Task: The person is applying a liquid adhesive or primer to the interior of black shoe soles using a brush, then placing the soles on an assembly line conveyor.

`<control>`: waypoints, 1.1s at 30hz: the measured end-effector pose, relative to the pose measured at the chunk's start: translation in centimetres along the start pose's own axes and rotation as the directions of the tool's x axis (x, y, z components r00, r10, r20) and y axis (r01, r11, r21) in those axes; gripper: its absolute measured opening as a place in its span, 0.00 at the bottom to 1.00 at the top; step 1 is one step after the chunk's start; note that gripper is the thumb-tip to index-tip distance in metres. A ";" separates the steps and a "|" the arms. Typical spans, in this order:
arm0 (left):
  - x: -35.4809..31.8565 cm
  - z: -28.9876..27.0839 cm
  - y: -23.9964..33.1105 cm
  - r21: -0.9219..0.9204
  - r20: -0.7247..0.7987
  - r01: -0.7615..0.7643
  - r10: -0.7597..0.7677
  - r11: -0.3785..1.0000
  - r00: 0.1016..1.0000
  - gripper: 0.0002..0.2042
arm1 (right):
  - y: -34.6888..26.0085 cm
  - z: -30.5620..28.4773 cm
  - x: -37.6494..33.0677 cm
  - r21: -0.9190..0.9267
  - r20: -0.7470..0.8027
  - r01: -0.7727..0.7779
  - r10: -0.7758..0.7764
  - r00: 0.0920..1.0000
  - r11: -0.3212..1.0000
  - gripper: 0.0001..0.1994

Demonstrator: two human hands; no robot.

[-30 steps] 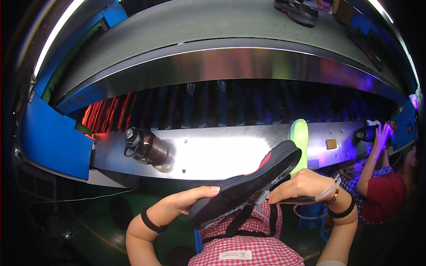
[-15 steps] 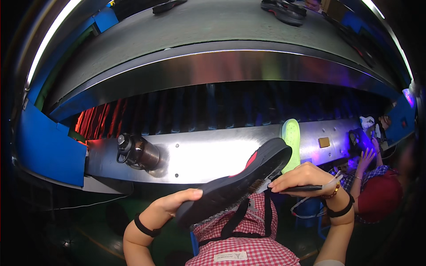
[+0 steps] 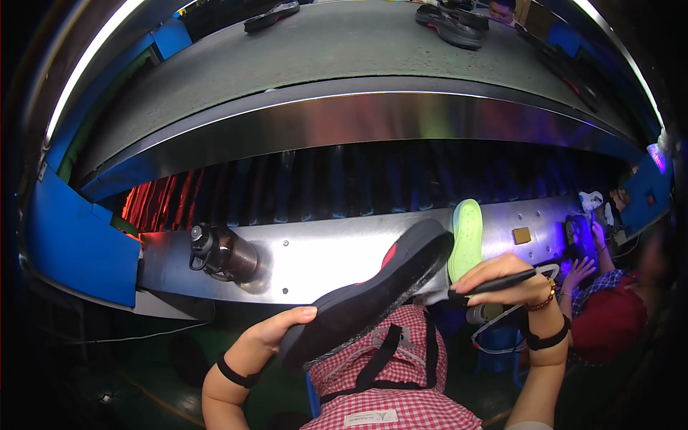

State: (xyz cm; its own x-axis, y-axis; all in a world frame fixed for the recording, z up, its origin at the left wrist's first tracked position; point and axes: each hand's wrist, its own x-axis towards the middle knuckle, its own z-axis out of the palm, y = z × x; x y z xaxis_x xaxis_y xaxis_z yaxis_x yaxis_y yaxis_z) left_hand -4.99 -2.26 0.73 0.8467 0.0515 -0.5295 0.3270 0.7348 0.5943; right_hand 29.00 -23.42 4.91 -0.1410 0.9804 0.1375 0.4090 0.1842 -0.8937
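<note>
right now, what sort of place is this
Likely a shoe factory line: a black sole in the left hand, more shoe parts on what looks like a conveyor, a co-worker alongside.

Strip light (image 3: 80,70), green floor (image 3: 150,351) (dim)

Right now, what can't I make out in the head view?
All in the head view:
Left hand: most of its fingers are hidden behind the black shoe sole.
Black-handled tool in the right hand: its far end is blurred, so contact with the sole is unclear.
Bottle: its dark wall hides any contents.
Checked apron: cut off by the lower edge.
</note>
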 end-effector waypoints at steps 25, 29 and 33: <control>8.5 0.1 -4.7 -0.458 0.221 -0.136 0.260 0.879 0.940 0.31 | 8.4 6.4 6.0 -0.378 -0.779 -0.063 -0.280 0.561 0.924 0.09; 9.0 0.1 -5.1 -0.319 0.030 -0.198 0.218 0.927 0.975 0.31 | 7.6 12.5 5.9 -0.632 -0.638 -0.201 -0.355 0.683 0.749 0.10; 9.7 -1.6 -5.5 -0.469 0.032 -0.167 0.205 0.867 0.978 0.30 | 5.0 17.3 5.0 -0.554 -0.599 -0.103 -0.310 0.738 0.826 0.11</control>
State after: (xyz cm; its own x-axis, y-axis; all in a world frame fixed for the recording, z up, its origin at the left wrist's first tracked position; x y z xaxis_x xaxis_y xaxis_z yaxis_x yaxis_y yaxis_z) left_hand 0.78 -4.71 -8.68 0.9088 0.1797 -0.3765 -0.0546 0.9460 0.3195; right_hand 14.71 -18.78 -6.24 0.3092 0.7087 0.6342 0.8520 0.0898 -0.5158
